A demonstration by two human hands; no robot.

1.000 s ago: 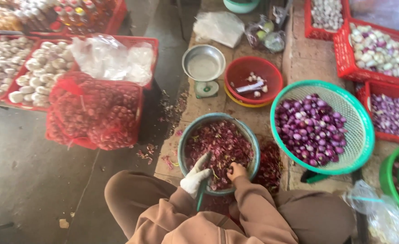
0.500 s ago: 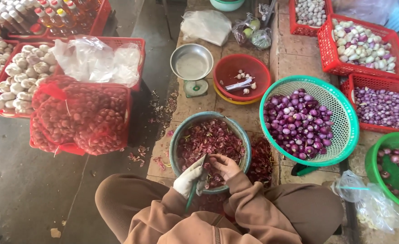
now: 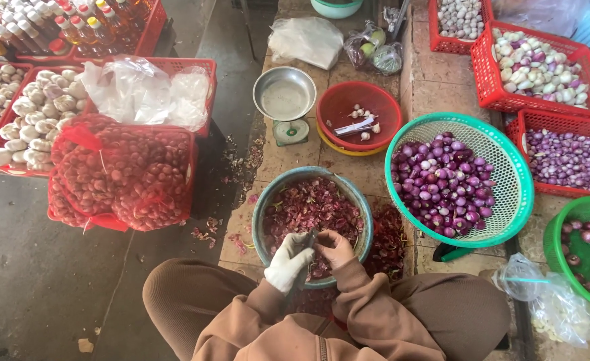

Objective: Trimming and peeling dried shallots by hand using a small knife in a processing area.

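The floor (image 3: 34, 281) is grey concrete on the left and worn tan tile (image 3: 442, 80) on the right, crowded with market goods. Red crates (image 3: 542, 67) of pale and purple bulbs stand at the right and upper left, and red mesh sacks of shallots (image 3: 121, 177) lie at left. A green basket (image 3: 515, 194) of peeled purple shallots sits right of centre, touching the teal basin (image 3: 260, 214) heaped with dry reddish skins. Above it stand a red bowl (image 3: 348, 107) and a steel scale pan (image 3: 285, 93).

Both hands meet over the basin's near edge. The left hand (image 3: 287, 264), in a white glove, has its grip curled closed; what it holds is too small to tell. The bare right hand (image 3: 335, 247) is pinched shut on something small, likely a shallot, hidden by the fingers.
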